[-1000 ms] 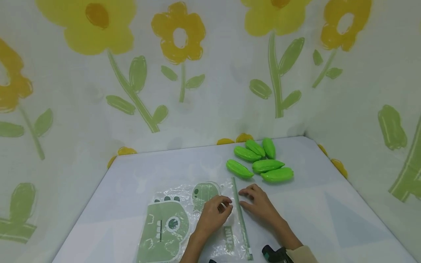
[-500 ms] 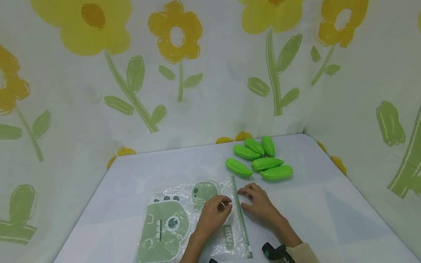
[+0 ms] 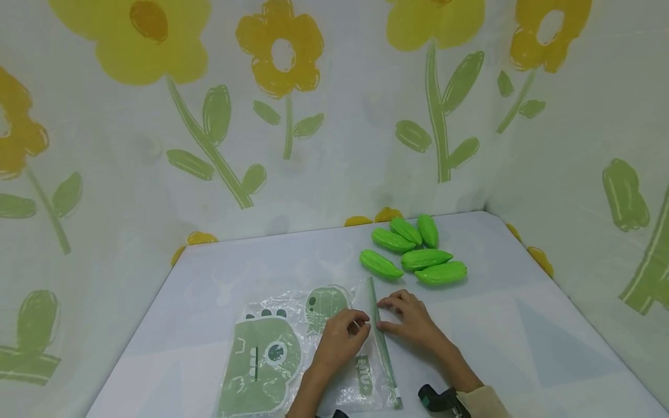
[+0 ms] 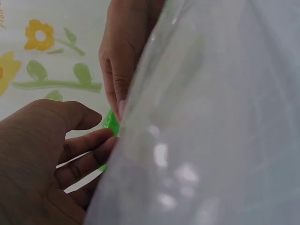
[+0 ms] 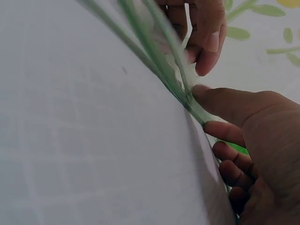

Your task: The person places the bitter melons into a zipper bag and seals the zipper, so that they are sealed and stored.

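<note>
A clear zip bag (image 3: 261, 371) with green cartoon dinosaur prints lies flat on the table, its green zip strip (image 3: 384, 354) along the right side. My right hand (image 3: 415, 325) pinches the strip's edge between thumb and forefinger. Close up in the right wrist view, the green strips (image 5: 161, 70) stand a little apart above that pinch. Over the bag, just left of the strip, is my left hand (image 3: 340, 342), fingers loosely bent. A gap shows between its thumb (image 4: 84, 116) and fingers in the left wrist view, with nothing seen held. The bag partly hides its fingertips.
Several bright green, ridged, elongated vegetable-like pieces (image 3: 441, 273) lie on the table beyond the strip. A small white slider (image 3: 397, 393) sits at the strip's near end. Flower-printed cloth walls (image 3: 334, 174) surround the white table (image 3: 183, 302).
The right hand's thumb has shifted left onto the green strip. My left hand and the green pieces have stayed put. The head view has shifted slightly.
</note>
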